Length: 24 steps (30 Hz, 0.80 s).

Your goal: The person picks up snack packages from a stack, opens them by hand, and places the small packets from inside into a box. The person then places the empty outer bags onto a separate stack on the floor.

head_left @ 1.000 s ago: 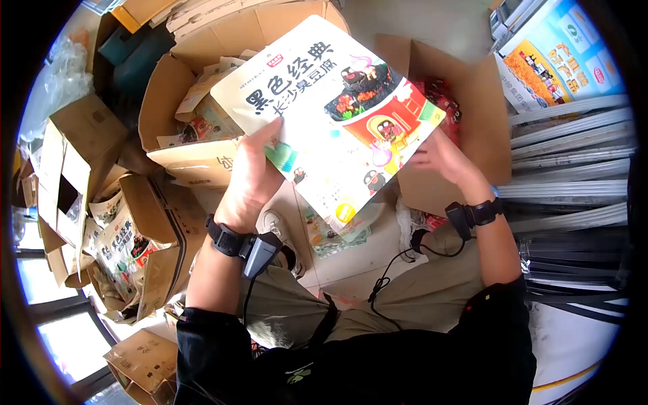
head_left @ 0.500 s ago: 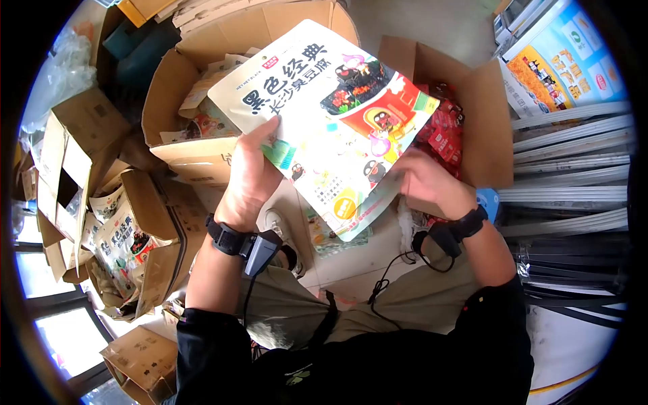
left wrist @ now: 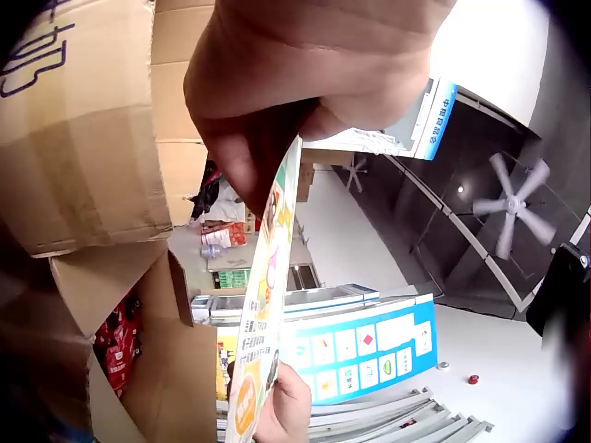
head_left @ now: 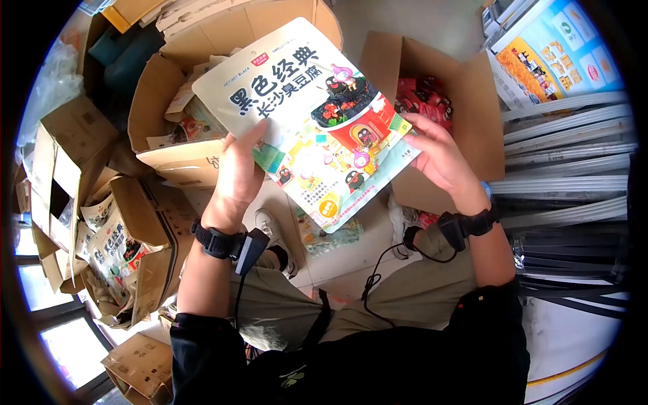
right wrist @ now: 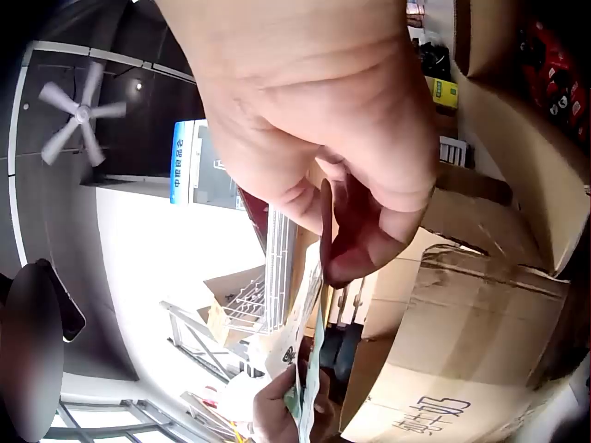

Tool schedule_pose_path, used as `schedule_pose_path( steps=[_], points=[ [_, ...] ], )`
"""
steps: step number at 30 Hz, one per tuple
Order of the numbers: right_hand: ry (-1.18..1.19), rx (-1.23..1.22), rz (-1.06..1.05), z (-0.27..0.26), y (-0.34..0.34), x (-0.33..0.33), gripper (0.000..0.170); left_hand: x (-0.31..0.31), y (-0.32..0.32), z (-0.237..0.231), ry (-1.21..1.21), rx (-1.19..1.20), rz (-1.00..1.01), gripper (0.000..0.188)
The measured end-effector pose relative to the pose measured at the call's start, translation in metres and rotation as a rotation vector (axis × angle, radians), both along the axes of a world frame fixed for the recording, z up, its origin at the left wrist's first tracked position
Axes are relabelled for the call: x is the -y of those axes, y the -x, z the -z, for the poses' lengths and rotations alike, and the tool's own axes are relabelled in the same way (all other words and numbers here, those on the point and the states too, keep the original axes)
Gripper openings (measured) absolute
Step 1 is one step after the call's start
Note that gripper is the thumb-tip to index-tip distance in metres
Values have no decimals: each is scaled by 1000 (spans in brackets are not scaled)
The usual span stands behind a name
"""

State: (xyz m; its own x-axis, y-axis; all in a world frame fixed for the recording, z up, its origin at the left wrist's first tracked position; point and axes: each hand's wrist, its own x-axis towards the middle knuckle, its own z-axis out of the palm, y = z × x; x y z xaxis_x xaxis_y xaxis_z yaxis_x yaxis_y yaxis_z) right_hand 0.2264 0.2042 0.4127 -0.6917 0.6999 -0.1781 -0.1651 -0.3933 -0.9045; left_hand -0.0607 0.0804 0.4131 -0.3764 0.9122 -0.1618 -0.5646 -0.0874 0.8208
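A large printed pouch (head_left: pixel 314 121) with a bowl picture and black characters is held up in front of the person, tilted. The left hand (head_left: pixel 237 169) grips its left lower edge, thumb on the printed face, fingers behind it and hidden. At the right corner the right hand (head_left: pixel 440 158) pinches the pouch between thumb and fingers. Seen from the left wrist, the pouch (left wrist: pixel 268 277) is nearly edge-on under the left hand (left wrist: pixel 314 65). The right wrist view has the right hand (right wrist: pixel 323 120) pinching the pouch's edge.
An open carton (head_left: pixel 182 165) of pouches stands behind on the left; another carton (head_left: pixel 476 121) holds red packets (head_left: pixel 424 101). More pouches fill a box (head_left: pixel 152 283) at lower left. Several pouches (head_left: pixel 331 236) lie on the floor between the feet. White strips (head_left: pixel 574 162) are stacked at right.
The right hand came off the pouch's right side, moved down, then took hold of the right corner. The pouch shifted slightly left in the head view, still in the left hand.
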Motion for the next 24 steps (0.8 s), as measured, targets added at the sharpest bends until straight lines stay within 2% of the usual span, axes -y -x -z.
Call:
schedule_pose_path(
  steps=[4, 6, 10, 13, 15, 17, 19, 22, 24],
  points=[
    [13, 26, -23, -1, -3, 0, 34, 0, -2, 3, 0, -19, 29, 30],
    [58, 91, 34, -2, -3, 2, 34, -3, 0, 7, 25, -72, 37, 37],
    [124, 65, 128, 6, -6, -2, 32, -2, 0, 7, 28, -73, 46, 37],
    [132, 52, 19, -2, -9, -1, 31, -3, 3, 11, 67, -125, 58, 34],
    [109, 85, 38, 6, -11, 0, 27, -2, 1, 10, 82, -108, 57, 33],
    [-151, 236, -36, 15, -11, 2, 24, -1, -2, 5, 106, -135, 70, 28],
    [-226, 294, -96, 19, -10, 4, 19, -4, 1, 2, 85, -205, 45, 34],
    [-233, 355, -209, 37, -8, 13, 18, -8, 10, -4, -36, -529, -181, 57],
    [-210, 428, -301, 55, -10, 26, 17, -6, 12, -9, -25, -566, -256, 58]
  ],
)
